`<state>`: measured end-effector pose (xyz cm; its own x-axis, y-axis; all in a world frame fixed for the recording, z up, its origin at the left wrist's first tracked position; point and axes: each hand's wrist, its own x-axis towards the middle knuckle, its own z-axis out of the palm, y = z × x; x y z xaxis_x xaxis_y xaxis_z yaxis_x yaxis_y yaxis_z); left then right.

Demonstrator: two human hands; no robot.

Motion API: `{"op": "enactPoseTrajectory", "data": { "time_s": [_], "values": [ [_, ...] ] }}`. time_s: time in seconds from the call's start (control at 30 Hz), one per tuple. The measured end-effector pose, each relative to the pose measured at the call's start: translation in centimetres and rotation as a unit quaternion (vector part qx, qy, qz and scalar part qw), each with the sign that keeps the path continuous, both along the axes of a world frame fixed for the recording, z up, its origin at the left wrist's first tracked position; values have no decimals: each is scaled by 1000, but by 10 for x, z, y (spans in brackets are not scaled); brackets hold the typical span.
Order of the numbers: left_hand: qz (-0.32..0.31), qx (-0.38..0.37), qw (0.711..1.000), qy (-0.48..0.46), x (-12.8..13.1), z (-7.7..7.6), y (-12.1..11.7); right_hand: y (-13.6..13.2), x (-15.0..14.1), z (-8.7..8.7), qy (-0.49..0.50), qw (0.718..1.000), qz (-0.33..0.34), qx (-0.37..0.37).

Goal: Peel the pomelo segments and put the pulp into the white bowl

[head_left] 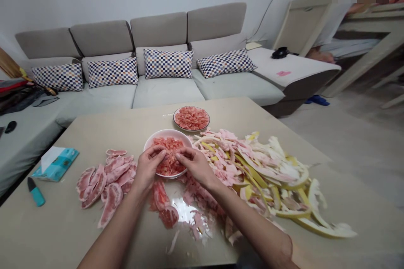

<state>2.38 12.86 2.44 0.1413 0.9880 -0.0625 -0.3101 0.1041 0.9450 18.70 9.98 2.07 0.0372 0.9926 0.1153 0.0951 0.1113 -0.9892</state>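
My left hand (150,164) and my right hand (197,166) meet over a white bowl (148,138) of loose pink pomelo flesh (168,145). Thumb and index finger of each hand are pinched, seemingly on a bit of the flesh between them; it barely stands out from the pulp below. In front of the bowl lie a peeled pomelo piece (161,196) and torn pink membrane (198,223). Several pomelo segments (115,170), with their skins on, are left of my left forearm. A big heap of yellow-white peel (261,176) spreads beside my right forearm.
Behind the bowl stands a dark-rimmed plate (192,118) heaped with pomelo flesh. A blue tissue pack (57,164) and a small teal-handled knife (36,193) lie at the table's left. A sofa (167,92) borders the far side; a seated person (331,29) is at the back right.
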Motion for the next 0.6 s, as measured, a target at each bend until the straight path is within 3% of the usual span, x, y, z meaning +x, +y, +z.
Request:
{"op": "enactPoseTrajectory", "data": {
  "time_s": [0.1,0.23,0.6],
  "values": [
    [12,-4,1000,-14,-5,2,4,0,4,0,-51,998,-16,18],
    [2,-6,1000,-19,-6,4,4,-4,3,4,-148,983,-32,102],
    [-32,47,995,76,1,11,-6,-9,-11,10,-143,981,-48,121]
  ]
}}
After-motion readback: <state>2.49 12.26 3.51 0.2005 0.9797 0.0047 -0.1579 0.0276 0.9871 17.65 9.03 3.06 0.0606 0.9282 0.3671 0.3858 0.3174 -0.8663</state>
